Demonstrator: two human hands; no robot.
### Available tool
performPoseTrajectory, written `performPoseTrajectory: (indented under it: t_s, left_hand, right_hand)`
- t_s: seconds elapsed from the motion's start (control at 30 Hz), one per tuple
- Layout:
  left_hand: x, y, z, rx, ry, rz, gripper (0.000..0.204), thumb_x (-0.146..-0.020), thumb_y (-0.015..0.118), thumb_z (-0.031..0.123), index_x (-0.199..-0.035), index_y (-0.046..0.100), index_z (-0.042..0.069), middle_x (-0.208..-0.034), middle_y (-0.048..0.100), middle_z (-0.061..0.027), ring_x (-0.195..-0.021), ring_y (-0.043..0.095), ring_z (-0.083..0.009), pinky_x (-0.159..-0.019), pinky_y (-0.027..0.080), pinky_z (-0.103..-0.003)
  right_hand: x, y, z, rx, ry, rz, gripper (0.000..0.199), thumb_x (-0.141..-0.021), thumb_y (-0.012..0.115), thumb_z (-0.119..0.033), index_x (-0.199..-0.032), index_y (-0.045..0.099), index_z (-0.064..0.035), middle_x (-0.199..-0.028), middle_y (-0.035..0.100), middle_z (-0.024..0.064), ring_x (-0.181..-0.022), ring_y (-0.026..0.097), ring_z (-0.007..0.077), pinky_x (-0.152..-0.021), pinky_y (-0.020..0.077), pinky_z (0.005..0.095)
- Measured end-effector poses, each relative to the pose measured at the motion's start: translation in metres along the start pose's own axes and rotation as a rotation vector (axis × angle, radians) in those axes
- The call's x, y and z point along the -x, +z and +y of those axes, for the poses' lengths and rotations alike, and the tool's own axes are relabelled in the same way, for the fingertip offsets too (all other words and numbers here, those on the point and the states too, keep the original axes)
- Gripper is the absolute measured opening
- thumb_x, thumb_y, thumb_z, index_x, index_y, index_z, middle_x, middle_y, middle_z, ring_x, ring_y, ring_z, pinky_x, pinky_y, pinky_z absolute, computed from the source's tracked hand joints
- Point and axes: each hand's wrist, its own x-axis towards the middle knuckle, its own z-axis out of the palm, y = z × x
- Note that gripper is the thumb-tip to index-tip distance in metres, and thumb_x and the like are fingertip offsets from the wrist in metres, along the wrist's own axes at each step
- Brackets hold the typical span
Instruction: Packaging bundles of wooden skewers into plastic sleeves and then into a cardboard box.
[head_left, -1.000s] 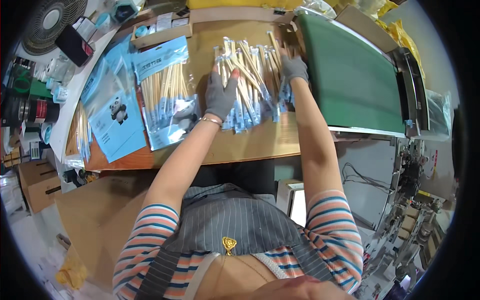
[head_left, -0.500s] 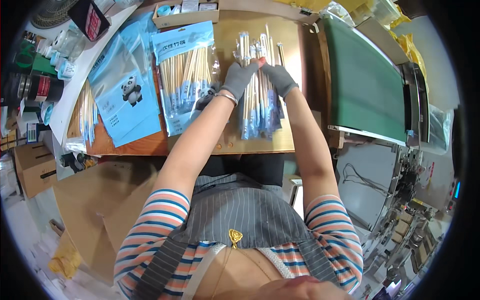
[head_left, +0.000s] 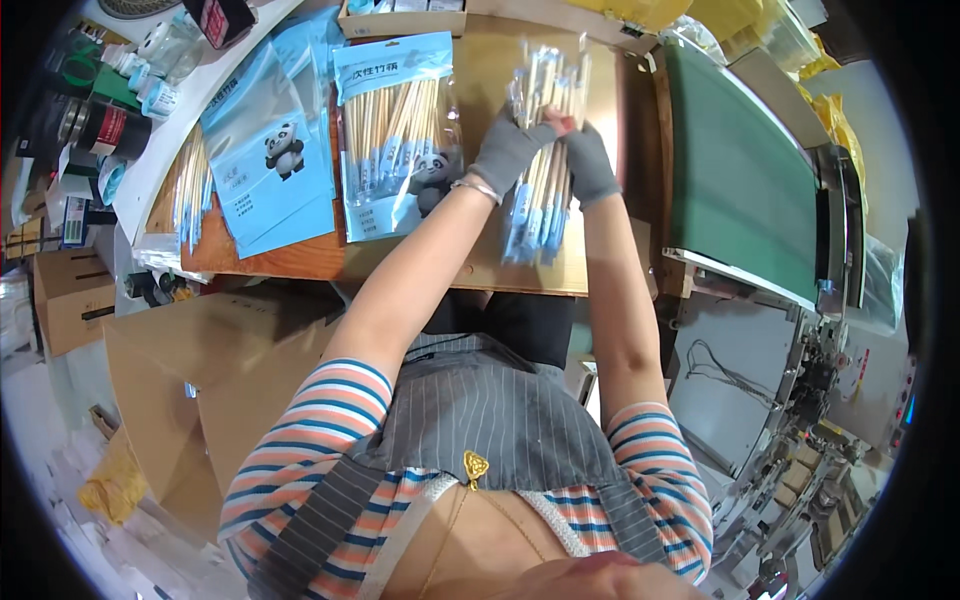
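Note:
A bundle of wrapped chopsticks [head_left: 535,205] with blue lower wrappers is gripped between my two hands over the table. My left hand [head_left: 513,152], in a grey fingerless glove, closes round its left side. Round the right side wraps my right hand [head_left: 590,160], gloved the same way, the fingertips of both meeting in front. The bundle's upper ends are blurred by motion. Left of my hands lies a clear and blue bag [head_left: 400,130] filled with chopsticks, with a panda printed on it. Beside it are flat blue bags [head_left: 270,190] in a stack.
More loose chopsticks [head_left: 192,190] lie at the table's left. An open carton [head_left: 400,22] stands at the back. A green conveyor belt [head_left: 740,180] flanks the table on the right. Jars and a dark cup [head_left: 105,128] crowd the far left shelf. A large cardboard box [head_left: 160,350] is below left.
The chopsticks, spread out before, are now gathered into a tighter bundle between my hands. The whole view has shifted, so the table's things appear farther right and higher.

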Motion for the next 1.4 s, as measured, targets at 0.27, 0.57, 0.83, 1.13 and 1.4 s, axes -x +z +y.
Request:
performPoseTrajectory:
  t_s: [0.27,0.57,0.83,1.13,1.4]
  left_hand:
    - [0.039,-0.025,0.070,-0.461,0.391,-0.513,0.093,-0.063,0.085,0.019,-0.139,0.033,0.004,-0.124,0.054,-0.0068,-0.110,0.053,-0.0157,-0.095,0.044,-0.030]
    - [0.101,-0.042,0.069,-0.334,0.239,-0.602,0.045,-0.066,0.081,0.014,-0.105,0.061,0.003,-0.100,0.065,-0.0046,-0.094,0.059,-0.0149,-0.087,0.048,-0.031]
    - [0.196,-0.066,0.024,0.692,-0.542,-0.562,0.035,-0.083,0.069,0.031,-0.106,0.061,0.006,-0.093,0.065,-0.0078,-0.085,0.062,-0.0166,-0.078,0.050,-0.029]
    - [0.123,-0.349,0.092,-1.678,0.545,0.542,0.040,-0.077,0.073,0.046,-0.084,0.061,0.008,-0.080,0.058,-0.0059,-0.077,0.057,-0.0182,-0.074,0.048,-0.033]
    - [0.097,-0.382,0.084,-1.597,0.306,0.423,0.046,-0.072,0.073,0.053,-0.084,0.059,0.011,-0.087,0.060,-0.0081,-0.087,0.057,-0.0267,-0.080,0.046,-0.038]
  right_hand:
    - [0.079,0.015,-0.051,0.103,-0.578,-0.341,0.088,-0.070,0.081,-0.015,-0.140,0.032,0.0011,-0.120,0.056,0.0115,-0.106,0.057,0.0197,-0.091,0.0472,0.0308]
    - [0.152,0.077,-0.034,0.117,-0.357,-0.056,0.060,-0.071,0.079,-0.015,-0.122,0.050,-0.0021,-0.102,0.059,0.0082,-0.083,0.059,0.0108,-0.067,0.0475,0.0222]
    - [0.138,0.068,0.023,-0.090,0.090,-0.700,0.033,-0.078,0.065,-0.029,-0.092,0.058,0.0008,-0.086,0.061,0.0137,-0.079,0.058,0.0237,-0.070,0.0500,0.0321]
    - [0.141,0.090,0.040,-0.202,0.124,-0.673,0.022,-0.080,0.061,-0.024,-0.073,0.050,-0.0058,-0.076,0.054,0.0105,-0.079,0.057,0.0275,-0.075,0.0484,0.0357]
    - [0.144,0.092,0.040,-0.217,0.110,-0.627,0.023,-0.083,0.062,-0.025,-0.075,0.051,-0.0061,-0.078,0.054,0.0097,-0.081,0.055,0.0267,-0.075,0.0483,0.0370]
